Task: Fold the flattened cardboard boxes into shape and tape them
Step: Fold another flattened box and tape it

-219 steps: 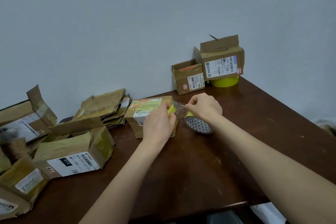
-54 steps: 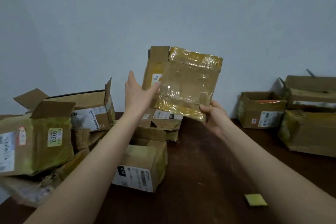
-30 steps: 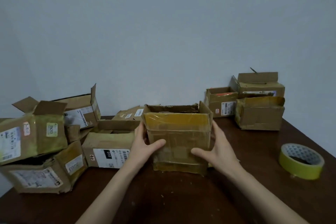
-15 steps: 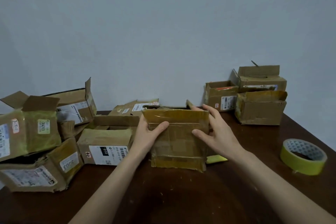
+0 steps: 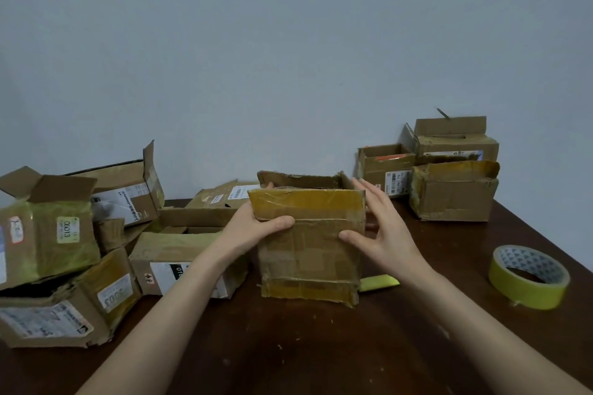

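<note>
A worn cardboard box (image 5: 309, 253) with old glossy tape stands upright in the middle of the dark wooden table (image 5: 305, 349), its top open and its flaps raised. My left hand (image 5: 253, 228) grips its upper left corner, thumb across the front and fingers behind the near flap. My right hand (image 5: 383, 231) lies at the right side with straight spread fingers, the thumb touching the front face. A roll of yellow tape (image 5: 528, 276) lies flat on the table to the right. A small yellow strip (image 5: 380, 283) pokes out from behind the box's lower right corner.
Several opened and crumpled boxes are heaped at the left (image 5: 51, 234), and one labelled box (image 5: 179, 266) sits just left of the held box. Three shaped boxes (image 5: 452, 189) stand at the back right against the grey wall. The table's right edge runs diagonally past the tape roll.
The box is open again: the near flap stands up and the back flaps show. My right hand has drawn back from the top to the right side, fingers spread. My left hand keeps its hold.
</note>
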Demonstrator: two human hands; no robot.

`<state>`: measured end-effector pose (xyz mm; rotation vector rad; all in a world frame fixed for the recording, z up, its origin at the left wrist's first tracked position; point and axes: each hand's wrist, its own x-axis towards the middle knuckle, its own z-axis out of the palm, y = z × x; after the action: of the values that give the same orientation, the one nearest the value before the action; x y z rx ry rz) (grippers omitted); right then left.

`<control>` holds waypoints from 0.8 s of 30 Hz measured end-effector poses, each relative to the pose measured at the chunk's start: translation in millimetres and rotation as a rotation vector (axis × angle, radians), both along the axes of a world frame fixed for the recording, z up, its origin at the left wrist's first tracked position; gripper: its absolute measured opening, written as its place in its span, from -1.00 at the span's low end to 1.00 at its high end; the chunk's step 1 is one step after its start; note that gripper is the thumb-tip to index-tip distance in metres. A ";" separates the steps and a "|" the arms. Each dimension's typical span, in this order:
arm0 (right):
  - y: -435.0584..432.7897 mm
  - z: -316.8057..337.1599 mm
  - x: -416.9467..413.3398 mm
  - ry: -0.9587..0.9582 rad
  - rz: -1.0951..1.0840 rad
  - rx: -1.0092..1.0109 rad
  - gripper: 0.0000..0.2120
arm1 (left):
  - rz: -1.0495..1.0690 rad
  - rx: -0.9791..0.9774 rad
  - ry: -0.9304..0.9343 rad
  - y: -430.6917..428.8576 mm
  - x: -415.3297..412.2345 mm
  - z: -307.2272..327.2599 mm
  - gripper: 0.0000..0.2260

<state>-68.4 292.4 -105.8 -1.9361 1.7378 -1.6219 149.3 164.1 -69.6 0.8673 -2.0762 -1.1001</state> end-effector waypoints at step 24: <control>-67.3 120.6 -1.6 -0.025 -0.080 0.608 -0.71 | 0.026 -0.103 0.301 29.4 33.7 -5.2 -0.79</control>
<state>-70.0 225.1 14.9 -1.5598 2.0074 -0.9548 183.0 193.5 -74.9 0.6341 -1.8490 -1.0301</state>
